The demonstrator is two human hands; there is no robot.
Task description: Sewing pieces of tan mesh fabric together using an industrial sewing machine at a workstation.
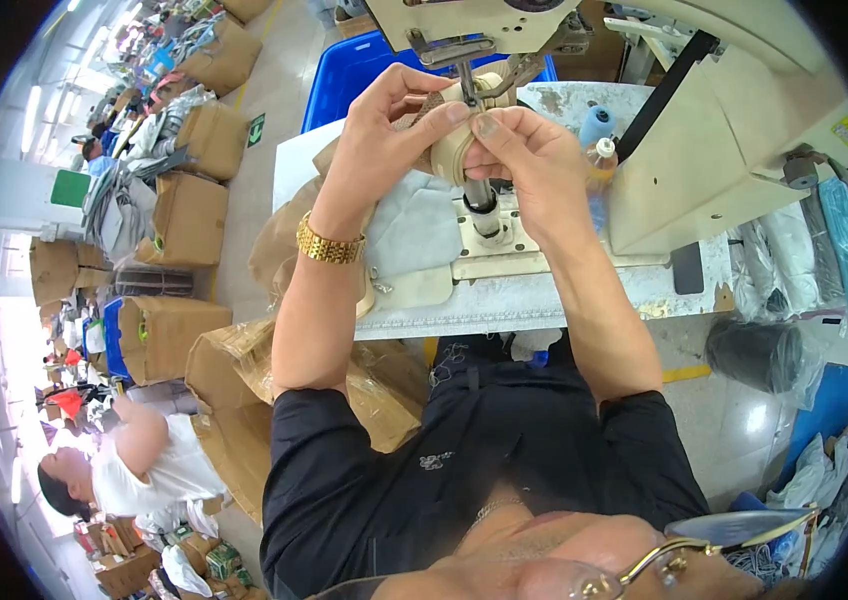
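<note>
My left hand grips a cream curved piece with some brown mesh material at the post-bed sewing machine. My right hand pinches the same piece just below the presser foot, both thumbs near the needle area. The dark metal post rises from the bed beneath the piece. Light blue-grey and tan material lies on the worktable left of the post.
A blue bin stands behind the table. Thread cones, a bottle and a dark phone-like object sit at the right. Cardboard boxes line the left; another person works there. Bagged materials lie right.
</note>
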